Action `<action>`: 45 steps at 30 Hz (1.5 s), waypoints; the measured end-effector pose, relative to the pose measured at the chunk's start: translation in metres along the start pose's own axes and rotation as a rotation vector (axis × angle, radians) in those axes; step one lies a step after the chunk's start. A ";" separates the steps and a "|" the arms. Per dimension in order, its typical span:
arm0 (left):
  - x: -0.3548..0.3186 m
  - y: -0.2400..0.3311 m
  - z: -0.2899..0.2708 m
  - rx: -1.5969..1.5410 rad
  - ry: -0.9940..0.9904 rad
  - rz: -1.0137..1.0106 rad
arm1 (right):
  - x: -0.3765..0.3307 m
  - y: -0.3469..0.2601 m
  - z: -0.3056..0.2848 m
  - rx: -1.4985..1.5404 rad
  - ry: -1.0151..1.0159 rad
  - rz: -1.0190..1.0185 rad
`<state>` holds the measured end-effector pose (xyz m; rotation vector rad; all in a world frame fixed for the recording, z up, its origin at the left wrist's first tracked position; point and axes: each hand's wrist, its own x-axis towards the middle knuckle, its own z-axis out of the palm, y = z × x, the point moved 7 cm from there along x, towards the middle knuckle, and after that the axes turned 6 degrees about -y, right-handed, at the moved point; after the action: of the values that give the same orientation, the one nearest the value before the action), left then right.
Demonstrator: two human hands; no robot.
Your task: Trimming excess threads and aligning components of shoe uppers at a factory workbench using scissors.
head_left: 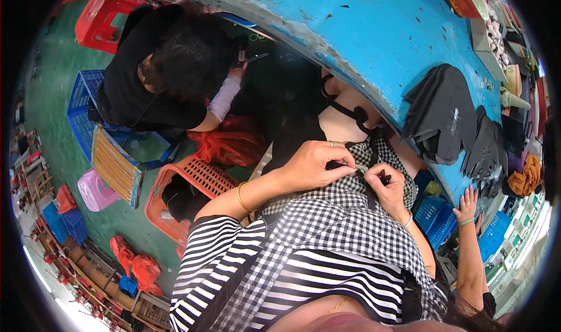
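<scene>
Both my hands meet above my lap, over a black-and-white checked apron. My left hand, with a ring and a gold bangle at the wrist, is closed in a pinch. A small dark piece shows under its fingers, too little to name. Close by on the right, my right hand has its fingers curled round a small black piece, whose kind I cannot make out. The fingertips of both hands nearly touch, and a tiny pale bit shows between them.
A blue worktable curves ahead, bearing stacked black fabric pieces. At left a person in black sits bent over, beside an orange basket and a red plastic bag. Another person's hand rests at the table's right edge.
</scene>
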<state>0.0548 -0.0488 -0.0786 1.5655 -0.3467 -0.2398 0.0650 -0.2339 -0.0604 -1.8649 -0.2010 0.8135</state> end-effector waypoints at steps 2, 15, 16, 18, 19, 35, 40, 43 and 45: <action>-0.002 -0.004 -0.006 -0.011 0.008 0.007 | 0.003 -0.001 0.004 -0.051 -0.032 0.012; -0.016 -0.020 -0.011 -0.098 -0.027 -0.033 | 0.020 -0.007 0.029 -0.049 -0.074 0.161; -0.017 -0.021 -0.012 -0.102 -0.023 -0.034 | 0.020 -0.005 0.029 -0.056 -0.067 0.140; -0.020 -0.023 -0.015 -0.109 0.007 -0.019 | 0.021 -0.006 0.030 -0.090 -0.061 0.122; -0.022 -0.023 -0.016 -0.112 0.011 -0.022 | 0.021 -0.007 0.031 -0.092 -0.066 0.125; -0.033 -0.032 -0.024 -0.147 0.049 -0.016 | 0.030 -0.014 0.044 -0.169 -0.104 0.163; -0.035 -0.035 -0.026 -0.168 0.067 -0.010 | 0.031 -0.012 0.045 -0.177 -0.107 0.182; -0.035 -0.034 -0.026 -0.162 0.067 -0.015 | 0.032 -0.011 0.044 -0.189 -0.111 0.176; -0.036 -0.035 -0.027 -0.172 0.067 -0.036 | 0.033 -0.012 0.046 -0.176 -0.111 0.159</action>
<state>0.0338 -0.0107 -0.1154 1.4071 -0.2391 -0.2377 0.0642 -0.1780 -0.0749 -2.0213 -0.2012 1.0377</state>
